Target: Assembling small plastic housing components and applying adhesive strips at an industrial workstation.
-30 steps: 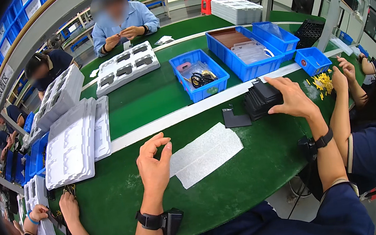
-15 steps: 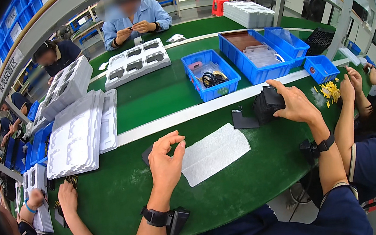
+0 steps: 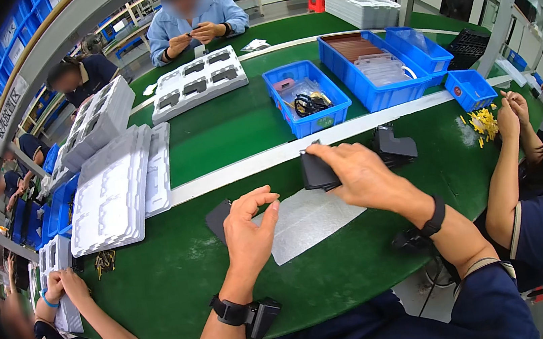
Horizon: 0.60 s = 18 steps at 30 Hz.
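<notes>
Sitting in right hand (image 3: 368,174): black pieces (image 3: 317,173), seemingly stacked; left hand (image 3: 247,237) apart.

Factory workshop — co-workers (image 3: 197,24) at green bench (image 3: 221,136), blue parts bins (image 3: 404,92) — stacked white trays (image 3: 111,197).

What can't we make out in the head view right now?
All head view:
Count of the black parts: edges too fine, one end covered by the right hand.
White sheet: far edge partly hidden by that hand.
Dark piece: one side behind the left hand.
What the person in light blue handles: too small.
</notes>
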Each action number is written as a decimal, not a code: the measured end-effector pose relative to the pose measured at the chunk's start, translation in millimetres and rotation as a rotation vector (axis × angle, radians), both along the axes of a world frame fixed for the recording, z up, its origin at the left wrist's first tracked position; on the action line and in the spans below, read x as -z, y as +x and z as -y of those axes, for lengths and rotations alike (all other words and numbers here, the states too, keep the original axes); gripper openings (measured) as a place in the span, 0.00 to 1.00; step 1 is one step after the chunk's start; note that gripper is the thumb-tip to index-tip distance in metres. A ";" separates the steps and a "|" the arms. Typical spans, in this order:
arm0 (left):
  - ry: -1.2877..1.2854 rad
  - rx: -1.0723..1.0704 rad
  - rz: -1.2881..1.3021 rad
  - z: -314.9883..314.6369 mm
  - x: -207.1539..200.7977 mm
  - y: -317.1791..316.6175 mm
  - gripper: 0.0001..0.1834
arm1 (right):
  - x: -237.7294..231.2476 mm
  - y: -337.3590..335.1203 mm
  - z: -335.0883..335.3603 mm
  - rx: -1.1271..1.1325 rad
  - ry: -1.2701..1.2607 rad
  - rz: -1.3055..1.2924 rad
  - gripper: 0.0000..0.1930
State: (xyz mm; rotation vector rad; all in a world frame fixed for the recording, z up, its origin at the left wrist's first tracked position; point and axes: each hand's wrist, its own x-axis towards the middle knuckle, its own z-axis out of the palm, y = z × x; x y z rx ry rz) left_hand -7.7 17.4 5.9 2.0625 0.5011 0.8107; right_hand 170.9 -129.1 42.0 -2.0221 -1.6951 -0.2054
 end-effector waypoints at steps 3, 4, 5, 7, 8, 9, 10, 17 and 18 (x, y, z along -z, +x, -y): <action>0.001 0.015 0.011 5.0 3.9 0.7 0.08 | 25.2 -4.0 -17.3 0.007 -0.004 -0.098 0.35; 0.014 0.040 -0.008 6.8 5.8 1.3 0.08 | 29.1 -2.7 -20.3 0.004 -0.005 -0.102 0.35; 0.026 0.067 -0.027 8.0 7.5 2.4 0.08 | 33.0 -1.2 -22.4 -0.005 0.006 -0.117 0.36; 0.026 0.086 -0.054 10.6 6.3 3.9 0.09 | 37.6 2.8 -21.4 -0.013 0.014 -0.136 0.37; 0.019 0.101 -0.070 11.2 6.4 3.0 0.09 | 34.6 3.0 -19.0 -0.037 0.019 -0.148 0.36; 0.011 0.116 -0.087 11.5 6.8 2.3 0.09 | 31.5 2.8 -16.4 -0.060 0.024 -0.161 0.36; 0.007 0.111 -0.094 11.1 6.9 1.9 0.09 | 29.0 2.1 -14.7 -0.077 0.065 -0.234 0.31; -0.178 0.153 -0.144 10.5 6.6 5.2 0.13 | 32.0 5.1 -12.3 -0.047 0.140 -0.182 0.24; -0.281 0.132 -0.154 10.9 5.8 5.5 0.15 | 33.1 4.0 -13.0 -0.042 0.170 -0.149 0.25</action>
